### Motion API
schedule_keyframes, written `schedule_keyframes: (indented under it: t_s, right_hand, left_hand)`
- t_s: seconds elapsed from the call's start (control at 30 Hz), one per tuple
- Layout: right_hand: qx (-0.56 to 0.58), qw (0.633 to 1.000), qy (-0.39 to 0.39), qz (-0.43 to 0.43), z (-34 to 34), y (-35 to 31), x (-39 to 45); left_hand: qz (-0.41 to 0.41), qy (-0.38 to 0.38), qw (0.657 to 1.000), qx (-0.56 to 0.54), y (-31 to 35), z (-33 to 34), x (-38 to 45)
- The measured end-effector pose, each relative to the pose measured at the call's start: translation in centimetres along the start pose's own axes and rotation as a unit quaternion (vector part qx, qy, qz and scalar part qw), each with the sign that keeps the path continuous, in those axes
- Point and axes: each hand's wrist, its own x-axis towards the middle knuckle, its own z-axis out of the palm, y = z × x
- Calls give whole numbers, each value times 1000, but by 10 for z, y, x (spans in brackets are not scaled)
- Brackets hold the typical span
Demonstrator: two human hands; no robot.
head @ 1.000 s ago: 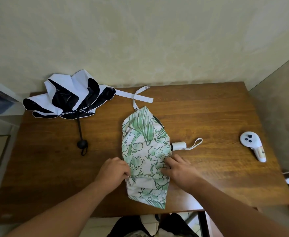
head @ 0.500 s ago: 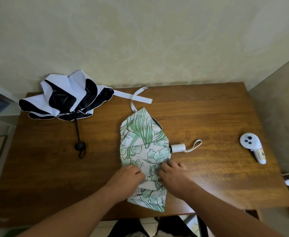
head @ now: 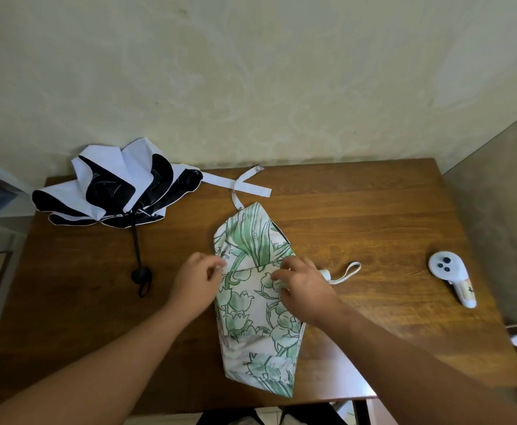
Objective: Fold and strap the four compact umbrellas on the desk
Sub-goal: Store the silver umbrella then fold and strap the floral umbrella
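Between the two hands lies the floral umbrella (head: pixel 258 305), a flat, elongated pad of thin white fabric printed with green tulips, its pointed end nearest the person hanging over the desk (head: pixel 373 228) edge. The left hand (head: pixel 196 282) pinches the fabric's left edge with curled fingers; the right hand (head: pixel 304 288) rests on the right edge, fingers bent, seemingly gripping a fold, though blur hides the contact. Just right of that hand a white cylindrical handle (head: pixel 326 275) pokes out with a loop strap. Beyond the hands a white closure strap (head: pixel 242 188) trails over glossy brown wood. Far left of the left hand, a black-and-white umbrella (head: pixel 119 185) sprawls in loose ruffles. Far right sits a smooth white controller (head: pixel 451 277)
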Motion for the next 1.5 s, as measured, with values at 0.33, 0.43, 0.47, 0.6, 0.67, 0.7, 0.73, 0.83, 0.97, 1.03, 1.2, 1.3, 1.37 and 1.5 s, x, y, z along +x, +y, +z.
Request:
schedule_keyframes:
  t_s: [0.33, 0.43, 0.47, 0.6, 0.67, 0.7, 0.73, 0.83, 0.97, 1.03, 1.2, 1.3, 1.37, 1.5]
  right_hand:
    - [37, 998, -31, 46, 18, 9, -15]
    - [64, 996, -19, 60, 17, 14, -15]
    - [70, 995, -15, 64, 15, 14, -15]
    - [92, 991, 33, 86, 0, 15, -10]
    - [119, 986, 53, 107, -14, 12, -7]
    - [129, 983, 65, 114, -21, 10, -5]
    - [141, 979, 79, 121, -28, 8, -2]
    - [209, 959, 119, 152, -46, 1, 7]
    - [222, 950, 68, 208, -52, -1, 15]
    - [214, 950, 28, 228, -50, -2, 15]
    - [215, 944, 10, 251, -41, -6, 11]
    - [233, 936, 51, 258, -37, -6, 0]
    - [277, 926, 39, 254, -31, -4, -6]
    - [374, 899, -6, 229, -19, -3, -16]
  left_hand:
    - [-333, -45, 845, -415, 27, -9, 76]
    - [-302, -53, 865, -397, 43, -11, 70]
    - [-276, -50, 879, -386, 45, -10, 67]
    - [-160, -20, 934, -319, 44, -13, 54]
    - [-96, -25, 967, -236, 38, -13, 43]
    - [-66, -22, 979, -191, 34, -13, 38]
    - [-39, -15, 987, -157, 31, -13, 30]
    - [3, -2, 993, -118, 26, -8, 7]
    - [0, 2, 994, -111, 25, 0, -16]
    - [-11, 15, 995, -101, 23, 3, -22]
    - [-17, 14, 994, -106, 24, 7, -37]
    - [-8, 15, 994, -108, 22, 7, -46]
    - [3, 11, 994, -108, 20, 9, -50]
    - [9, -12, 994, -106, 14, 13, -54]
